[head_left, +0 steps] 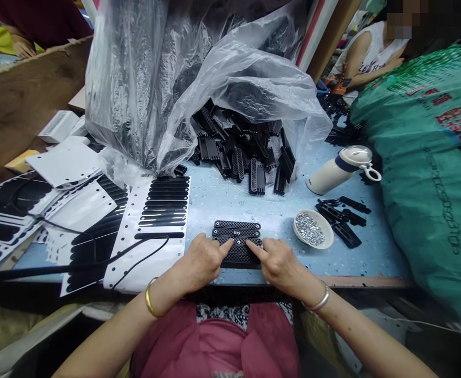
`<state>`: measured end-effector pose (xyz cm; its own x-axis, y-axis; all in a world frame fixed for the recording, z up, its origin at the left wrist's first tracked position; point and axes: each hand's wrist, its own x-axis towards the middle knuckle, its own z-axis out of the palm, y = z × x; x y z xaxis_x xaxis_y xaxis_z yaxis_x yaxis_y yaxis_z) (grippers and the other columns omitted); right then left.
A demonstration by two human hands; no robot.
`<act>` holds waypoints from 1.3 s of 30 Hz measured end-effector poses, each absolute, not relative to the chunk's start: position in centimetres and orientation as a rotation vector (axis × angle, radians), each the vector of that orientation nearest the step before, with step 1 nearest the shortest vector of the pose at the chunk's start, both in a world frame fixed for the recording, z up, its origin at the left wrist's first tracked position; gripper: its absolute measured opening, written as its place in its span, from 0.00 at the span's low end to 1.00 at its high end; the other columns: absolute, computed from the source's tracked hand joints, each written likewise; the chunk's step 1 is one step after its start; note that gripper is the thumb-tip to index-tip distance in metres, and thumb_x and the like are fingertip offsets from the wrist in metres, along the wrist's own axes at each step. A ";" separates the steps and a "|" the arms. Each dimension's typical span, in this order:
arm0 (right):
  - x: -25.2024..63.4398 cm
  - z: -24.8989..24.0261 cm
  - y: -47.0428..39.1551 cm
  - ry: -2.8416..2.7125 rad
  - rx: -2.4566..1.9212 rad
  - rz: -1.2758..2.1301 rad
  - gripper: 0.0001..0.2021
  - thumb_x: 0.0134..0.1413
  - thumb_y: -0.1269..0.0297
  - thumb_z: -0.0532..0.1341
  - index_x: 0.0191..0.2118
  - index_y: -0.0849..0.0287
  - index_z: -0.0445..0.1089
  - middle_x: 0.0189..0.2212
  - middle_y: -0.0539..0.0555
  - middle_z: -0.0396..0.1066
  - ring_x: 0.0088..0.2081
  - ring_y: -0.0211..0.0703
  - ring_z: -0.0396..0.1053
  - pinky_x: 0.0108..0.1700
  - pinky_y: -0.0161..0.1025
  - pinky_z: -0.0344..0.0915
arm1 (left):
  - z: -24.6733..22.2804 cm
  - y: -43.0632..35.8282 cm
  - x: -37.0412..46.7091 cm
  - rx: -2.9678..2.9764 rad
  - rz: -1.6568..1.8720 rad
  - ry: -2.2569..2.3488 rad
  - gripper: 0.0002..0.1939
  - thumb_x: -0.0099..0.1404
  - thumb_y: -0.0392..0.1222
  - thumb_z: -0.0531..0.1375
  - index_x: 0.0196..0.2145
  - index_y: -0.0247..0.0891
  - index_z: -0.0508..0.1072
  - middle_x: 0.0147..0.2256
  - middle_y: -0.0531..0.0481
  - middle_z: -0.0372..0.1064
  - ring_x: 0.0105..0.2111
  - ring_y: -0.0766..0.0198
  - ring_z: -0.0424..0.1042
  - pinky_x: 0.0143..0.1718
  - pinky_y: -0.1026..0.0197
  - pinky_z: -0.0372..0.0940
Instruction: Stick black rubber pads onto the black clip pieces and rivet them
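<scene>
A row of black perforated plastic strips (240,256) lies side by side at the table's front edge. Small silver ring-like metal pieces (236,232) sit on them, a few near the middle and others by the ends. My left hand (202,261) rests at the strips' left side, its index finger stretched onto them beside a metal piece. From the right, my right hand (282,263) reaches in the same way, index fingertip touching the strips. The other fingers of both hands are curled, and their palms are hidden. Right of the strips, a white bowl (328,242) holds many such metal pieces.
A clear plastic bag (230,58) spills black plastic parts (234,152) at the back. Sheets of black strips (163,205) and a cable (57,268) lie left. Rightward are a white bottle (328,173), loose black pieces (344,231) and a green sack (422,157). Other people sit beyond.
</scene>
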<state>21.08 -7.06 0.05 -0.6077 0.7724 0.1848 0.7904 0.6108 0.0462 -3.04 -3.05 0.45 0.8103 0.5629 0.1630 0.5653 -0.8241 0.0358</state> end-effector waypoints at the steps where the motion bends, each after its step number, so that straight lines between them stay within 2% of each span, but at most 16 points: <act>1: 21.5 -0.1 -7.2 -2.672 -1.314 -0.198 0.27 0.48 0.81 0.52 0.56 0.65 0.66 0.27 0.54 0.61 0.29 0.42 0.55 0.31 0.39 0.51 | 0.4 -3.1 -3.0 -2.971 -0.264 -0.917 0.27 0.55 0.25 0.51 0.54 0.28 0.65 0.24 0.48 0.70 0.23 0.57 0.69 0.27 0.55 0.64; 8: 23.2 -0.8 -7.9 -2.570 -1.358 -0.253 0.26 0.48 0.83 0.50 0.54 0.66 0.68 0.25 0.54 0.60 0.28 0.42 0.54 0.30 0.39 0.52 | -0.2 -3.0 -2.9 -2.976 -0.284 -0.882 0.27 0.57 0.25 0.50 0.55 0.26 0.63 0.24 0.47 0.69 0.23 0.57 0.68 0.29 0.53 0.65; 13: 23.0 -1.2 -7.7 -2.504 -1.335 -0.049 0.26 0.49 0.83 0.49 0.55 0.67 0.66 0.27 0.55 0.64 0.28 0.42 0.59 0.30 0.39 0.61 | -0.1 -2.9 -2.9 -2.974 -0.276 -0.866 0.26 0.57 0.26 0.50 0.54 0.26 0.64 0.24 0.47 0.69 0.23 0.57 0.68 0.29 0.53 0.64; 17: 22.9 -0.8 -7.1 -2.363 -1.239 0.278 0.27 0.51 0.84 0.48 0.56 0.63 0.64 0.38 0.60 0.70 0.39 0.44 0.69 0.37 0.42 0.71 | 0.3 -2.8 -2.8 -2.970 -0.231 -0.842 0.26 0.56 0.26 0.51 0.54 0.25 0.64 0.23 0.47 0.69 0.22 0.58 0.68 0.27 0.54 0.64; 20: 23.1 0.1 -6.8 -2.323 -1.247 0.393 0.24 0.55 0.84 0.47 0.53 0.62 0.67 0.44 0.61 0.71 0.45 0.44 0.71 0.44 0.44 0.73 | 0.5 -2.6 -2.8 -2.976 -0.198 -0.828 0.27 0.55 0.26 0.52 0.53 0.25 0.64 0.23 0.48 0.69 0.22 0.58 0.68 0.27 0.55 0.63; 24: 23.4 0.4 -6.8 -2.350 -1.240 0.383 0.25 0.54 0.84 0.47 0.53 0.60 0.67 0.46 0.60 0.72 0.47 0.44 0.71 0.47 0.47 0.73 | 0.6 -2.6 -2.8 -2.983 -0.217 -0.824 0.26 0.55 0.25 0.51 0.53 0.24 0.64 0.23 0.48 0.68 0.22 0.59 0.68 0.28 0.55 0.63; 27: 23.5 0.1 -7.0 -2.438 -1.191 0.288 0.27 0.50 0.85 0.48 0.56 0.64 0.64 0.48 0.64 0.70 0.49 0.48 0.69 0.47 0.51 0.73 | 0.6 -2.6 -2.8 -2.994 -0.251 -0.825 0.26 0.56 0.25 0.50 0.53 0.24 0.64 0.23 0.47 0.68 0.22 0.59 0.67 0.28 0.55 0.63; 31: 23.6 0.2 -7.0 -2.574 -1.180 0.208 0.29 0.47 0.86 0.48 0.56 0.68 0.63 0.43 0.66 0.71 0.44 0.50 0.69 0.44 0.52 0.72 | 0.4 -2.5 -2.8 -3.006 -0.273 -0.826 0.25 0.56 0.26 0.50 0.53 0.24 0.64 0.23 0.47 0.68 0.22 0.59 0.67 0.29 0.54 0.64; 36: 24.0 0.4 -6.4 -2.567 -1.208 0.312 0.30 0.45 0.87 0.46 0.54 0.68 0.65 0.33 0.58 0.69 0.34 0.43 0.66 0.35 0.41 0.70 | 0.0 -2.6 -2.9 -3.006 -0.271 -0.826 0.25 0.56 0.26 0.51 0.53 0.25 0.65 0.23 0.48 0.68 0.23 0.59 0.68 0.29 0.55 0.63; 39: 24.0 0.3 -6.5 -2.573 -1.230 0.322 0.30 0.45 0.87 0.46 0.54 0.65 0.64 0.30 0.55 0.65 0.31 0.41 0.63 0.33 0.38 0.67 | -0.1 -2.6 -2.8 -3.007 -0.277 -0.836 0.25 0.57 0.26 0.51 0.53 0.25 0.65 0.23 0.47 0.68 0.23 0.59 0.68 0.29 0.55 0.63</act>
<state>23.97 -6.47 0.25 -0.6027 0.7845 0.1461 0.7242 0.6146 -0.3127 -2.85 -2.59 -0.11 0.8421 0.5112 0.1718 0.5127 -0.8577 0.0386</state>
